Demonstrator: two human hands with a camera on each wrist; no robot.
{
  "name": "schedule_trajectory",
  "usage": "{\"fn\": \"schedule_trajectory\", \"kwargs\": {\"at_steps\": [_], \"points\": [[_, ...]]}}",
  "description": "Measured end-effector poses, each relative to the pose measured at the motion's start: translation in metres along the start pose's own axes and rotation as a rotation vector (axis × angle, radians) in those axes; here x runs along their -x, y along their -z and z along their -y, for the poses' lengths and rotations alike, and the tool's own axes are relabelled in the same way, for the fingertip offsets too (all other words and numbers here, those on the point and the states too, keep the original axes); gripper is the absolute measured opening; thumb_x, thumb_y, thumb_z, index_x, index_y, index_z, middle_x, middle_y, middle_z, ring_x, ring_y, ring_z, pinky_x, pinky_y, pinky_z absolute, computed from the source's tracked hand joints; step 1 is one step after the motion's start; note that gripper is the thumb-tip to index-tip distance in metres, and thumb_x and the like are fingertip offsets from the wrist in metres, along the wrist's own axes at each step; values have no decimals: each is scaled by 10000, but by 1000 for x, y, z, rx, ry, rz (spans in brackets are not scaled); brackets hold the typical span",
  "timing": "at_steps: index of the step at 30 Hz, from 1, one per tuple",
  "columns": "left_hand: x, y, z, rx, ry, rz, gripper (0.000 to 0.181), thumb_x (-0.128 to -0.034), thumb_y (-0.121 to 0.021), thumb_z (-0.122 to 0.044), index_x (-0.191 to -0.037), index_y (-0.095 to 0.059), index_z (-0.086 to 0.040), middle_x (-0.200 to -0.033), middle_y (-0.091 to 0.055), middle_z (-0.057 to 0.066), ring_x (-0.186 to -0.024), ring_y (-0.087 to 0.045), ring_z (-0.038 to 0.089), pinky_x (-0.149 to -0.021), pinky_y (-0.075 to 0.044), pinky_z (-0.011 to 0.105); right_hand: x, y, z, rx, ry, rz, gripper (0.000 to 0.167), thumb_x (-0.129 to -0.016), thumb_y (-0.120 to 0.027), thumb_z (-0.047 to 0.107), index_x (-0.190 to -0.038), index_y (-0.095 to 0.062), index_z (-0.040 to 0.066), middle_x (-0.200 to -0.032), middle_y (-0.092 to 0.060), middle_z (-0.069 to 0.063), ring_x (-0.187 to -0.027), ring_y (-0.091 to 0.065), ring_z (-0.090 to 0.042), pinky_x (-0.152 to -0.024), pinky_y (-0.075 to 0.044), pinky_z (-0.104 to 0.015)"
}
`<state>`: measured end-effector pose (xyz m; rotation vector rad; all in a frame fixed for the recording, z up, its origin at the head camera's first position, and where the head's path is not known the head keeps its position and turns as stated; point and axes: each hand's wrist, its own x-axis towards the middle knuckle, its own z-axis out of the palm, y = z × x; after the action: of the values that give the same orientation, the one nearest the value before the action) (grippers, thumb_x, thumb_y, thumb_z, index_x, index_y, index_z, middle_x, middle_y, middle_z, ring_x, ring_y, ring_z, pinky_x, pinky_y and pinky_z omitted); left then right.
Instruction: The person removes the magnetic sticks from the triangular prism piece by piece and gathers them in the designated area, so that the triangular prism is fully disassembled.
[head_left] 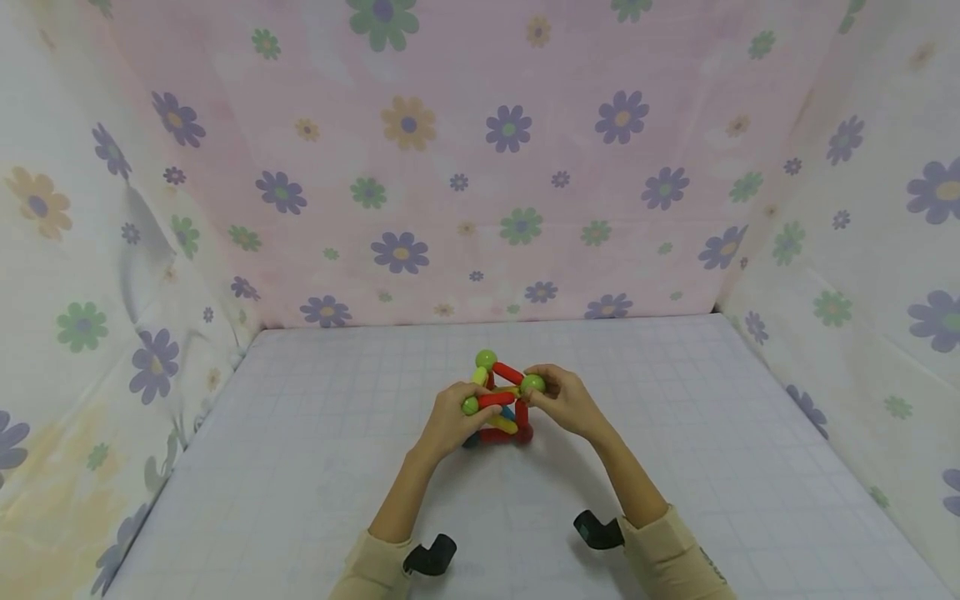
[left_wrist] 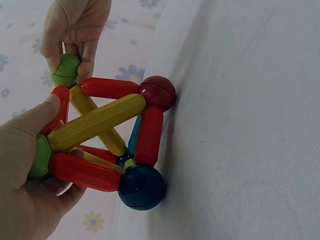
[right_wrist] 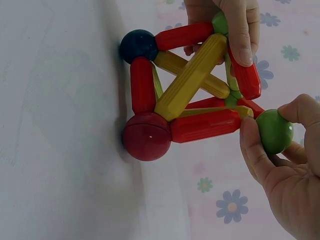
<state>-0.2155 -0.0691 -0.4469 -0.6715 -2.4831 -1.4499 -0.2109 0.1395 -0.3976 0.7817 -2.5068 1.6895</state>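
A frame of red and yellow rods joined by balls stands on the table, with a dark red ball (right_wrist: pixel 146 136) and a dark blue ball (left_wrist: pixel 142 187) at its base. My left hand (head_left: pixel 447 421) grips its near left top corner, around a green ball (left_wrist: pixel 40 157), the thumb along a red rod (right_wrist: pixel 245 75). Between the fingertips of my right hand (head_left: pixel 567 404) is another green ball (right_wrist: pixel 275 131), pinched beside the rod ends at the top right corner. Whether it touches them all is hidden by the fingers. A yellow rod (left_wrist: pixel 97 122) crosses one side diagonally.
A third green ball (head_left: pixel 486 359) tops the frame's far corner. The white table (head_left: pixel 300 467) is bounded by a flowered pink cloth (head_left: pixel 450 208) behind and flowered white cloths at both sides. Black wrist mounts (head_left: pixel 431 556) stick out from both sleeves.
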Motion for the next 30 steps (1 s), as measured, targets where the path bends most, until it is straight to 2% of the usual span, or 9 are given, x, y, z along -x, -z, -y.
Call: {"fn": "schedule_trajectory", "kwargs": {"at_steps": [2, 6, 9, 15, 19, 23, 27, 30], "points": [[0, 0, 0, 1, -4, 2, 221, -830, -720, -201, -927, -686, -5, -887, -646, 77, -794, -529, 158, -645, -455, 206, 0, 0, -1, 2, -2, -1, 258, -864, -542, -99, -1099, -520, -205, -928, -619, -274, -772, -643, -318, -698, -528, -198], [1, 0, 0, -12, 2, 7, 223, -834, -718, -201, -941, -683, -9, -903, -648, 78, -800, -537, 159, -652, -467, 207, 1, -3, 0, 39, -14, -31, 257, -847, -567, -92, -1087, -549, -181, -869, -609, -221, -689, -556, -178, -618, -481, -164], [1, 0, 0, -23, 1, 7, 228, -835, -718, -198, -951, -680, -5, -911, -648, 83, -803, -538, 162, -653, -469, 208, 2, -5, 1, 61, -17, -44, 279, -842, -578, -84, -1107, -558, -172, -873, -624, -222, -666, -510, -136, -592, -459, -161], [1, 0, -1, -26, 10, -4, 241, -833, -720, -197, -962, -681, 2, -910, -645, 90, -800, -544, 174, -655, -476, 206, 2, -3, 3, 61, 38, -44, 371, -852, -606, -70, -1188, -486, -172, -1034, -624, -313, -738, -624, -250, -661, -503, -167], [2, 0, -2, -29, 19, -3, 248, -834, -719, -212, -961, -680, -3, -913, -644, 87, -813, -548, 178, -671, -483, 209, 1, 2, -2, 64, 52, -77, 380, -843, -634, -60, -1165, -462, -164, -1077, -614, -321, -721, -636, -293, -634, -520, -192], [2, 0, -2, -37, 24, 0, 254, -835, -719, -221, -967, -680, -7, -917, -649, 83, -822, -548, 176, -671, -480, 217, -1, 10, -9, 50, 10, -120, 339, -837, -655, -39, -1123, -517, -158, -997, -618, -287, -676, -620, -275, -610, -526, -223], [2, 0, -2, -34, 26, 3, 258, -836, -718, -217, -983, -679, -9, -926, -651, 83, -832, -549, 176, -670, -481, 222, -5, 18, -20, 14, -54, -153, 358, -844, -649, -33, -1167, -538, -141, -1066, -532, -311, -725, -638, -334, -675, -517, -193], [2, 0, -2, -31, 25, 4, 254, -837, -718, -207, -989, -677, -8, -928, -650, 84, -830, -549, 175, -671, -481, 220, -11, 22, -47, -9, -99, -163, 408, -853, -664, 20, -1217, -535, -108, -1157, -492, -308, -788, -651, -339, -720, -514, -185]]}}
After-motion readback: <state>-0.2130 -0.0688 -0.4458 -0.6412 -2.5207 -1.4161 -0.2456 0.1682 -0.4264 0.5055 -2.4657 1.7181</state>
